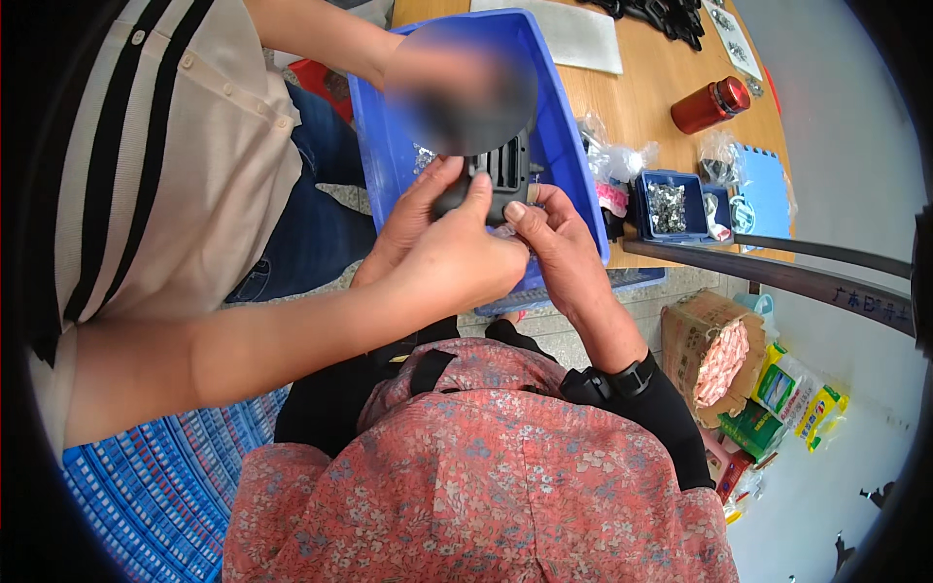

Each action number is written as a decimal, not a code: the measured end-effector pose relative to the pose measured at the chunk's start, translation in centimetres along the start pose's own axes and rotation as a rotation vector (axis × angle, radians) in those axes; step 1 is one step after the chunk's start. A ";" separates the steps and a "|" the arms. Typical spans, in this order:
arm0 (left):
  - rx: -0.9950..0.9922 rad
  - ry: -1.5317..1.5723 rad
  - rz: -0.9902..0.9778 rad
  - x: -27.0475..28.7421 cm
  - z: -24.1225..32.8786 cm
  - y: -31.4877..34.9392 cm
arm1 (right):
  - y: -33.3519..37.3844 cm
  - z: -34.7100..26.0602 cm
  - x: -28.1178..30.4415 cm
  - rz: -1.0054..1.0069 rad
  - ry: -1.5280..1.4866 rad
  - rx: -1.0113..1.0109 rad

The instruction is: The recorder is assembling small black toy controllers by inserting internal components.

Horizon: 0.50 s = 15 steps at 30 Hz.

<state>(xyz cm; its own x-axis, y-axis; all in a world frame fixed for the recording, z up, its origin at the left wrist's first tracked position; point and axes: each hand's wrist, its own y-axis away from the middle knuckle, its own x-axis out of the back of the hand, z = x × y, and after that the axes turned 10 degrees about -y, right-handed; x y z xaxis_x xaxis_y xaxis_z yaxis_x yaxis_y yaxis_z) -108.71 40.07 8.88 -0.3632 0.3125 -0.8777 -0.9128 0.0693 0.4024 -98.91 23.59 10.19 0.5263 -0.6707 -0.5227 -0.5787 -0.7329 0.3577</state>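
Observation:
A black slotted part (507, 167), which looks like a plastic housing, is held over a blue bin. My left hand (413, 216) grips its left side, partly hidden behind a co-worker's forearm. At the lower right corner of the part, my right hand (564, 238) closes with thumb and fingers bent. Between my hands, the co-worker's hand (466, 243) reaches in from the left and lays a finger on the part. Their other arm (326, 41) comes across the top, where a round blur hides its hand and the part's far end.
The large blue bin (580, 180) sits under our hands, with small metal pieces inside. On the wooden table (646, 73) are a red bottle (709, 105), a small blue box of metal pieces (669, 206) and plastic bags. A metal bar (777, 274), a cardboard box (702, 335) and packages stand right.

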 end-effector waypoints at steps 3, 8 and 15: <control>0.253 0.446 -0.341 -2.0 1.4 1.2 | 0.1 -0.9 -0.5 -0.015 0.027 0.052; 0.248 0.940 0.212 -8.3 3.8 3.9 | 1.6 -0.3 3.4 0.120 0.455 0.264; 0.737 1.731 0.016 -6.3 4.6 1.9 | 2.1 -0.3 9.9 0.247 1.399 0.686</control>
<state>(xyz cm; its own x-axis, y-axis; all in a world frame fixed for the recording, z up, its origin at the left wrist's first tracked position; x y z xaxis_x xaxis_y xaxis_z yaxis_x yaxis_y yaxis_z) -107.34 42.61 16.40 -0.5616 -0.8254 0.0581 -0.8262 0.5632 0.0152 -94.67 15.38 6.01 0.2911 -0.6160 0.7320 -0.6900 -0.6652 -0.2853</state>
